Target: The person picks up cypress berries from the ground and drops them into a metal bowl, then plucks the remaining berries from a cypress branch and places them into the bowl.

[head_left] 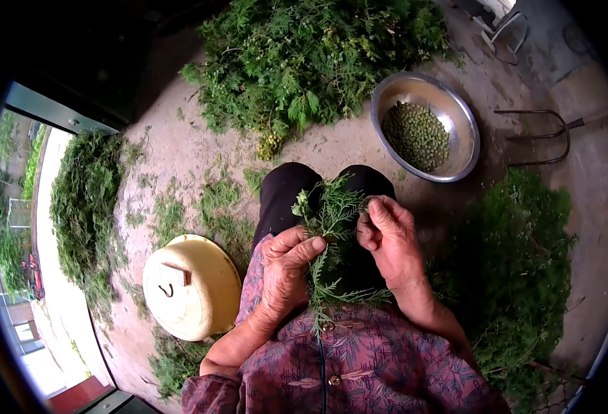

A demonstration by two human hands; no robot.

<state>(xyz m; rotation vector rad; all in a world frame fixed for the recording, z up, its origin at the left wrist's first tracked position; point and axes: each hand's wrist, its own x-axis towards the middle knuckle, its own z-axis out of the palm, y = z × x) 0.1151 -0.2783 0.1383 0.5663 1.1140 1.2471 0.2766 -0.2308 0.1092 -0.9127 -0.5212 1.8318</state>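
Note:
Above my lap, my left hand (284,268) is closed around the stem of a green conifer sprig (338,207), whose flat, scaly leaves spread above and below the fingers. A pale green cone (301,204) shows at the sprig's upper left. My right hand (395,238) is just right of the sprig, thumb and forefinger pinched together near its leaf tips; whatever sits in the pinch is too small to make out. Beyond my right knee stands a metal bowl (471,148) partly filled with small round green cones (418,136).
A large heap of conifer branches (297,65) lies ahead, with more greenery (518,269) at right and along the doorway (86,200). An upturned yellow basin (204,297) stands to my left. A pronged fork (556,138) lies at right. Loose sprigs litter the floor.

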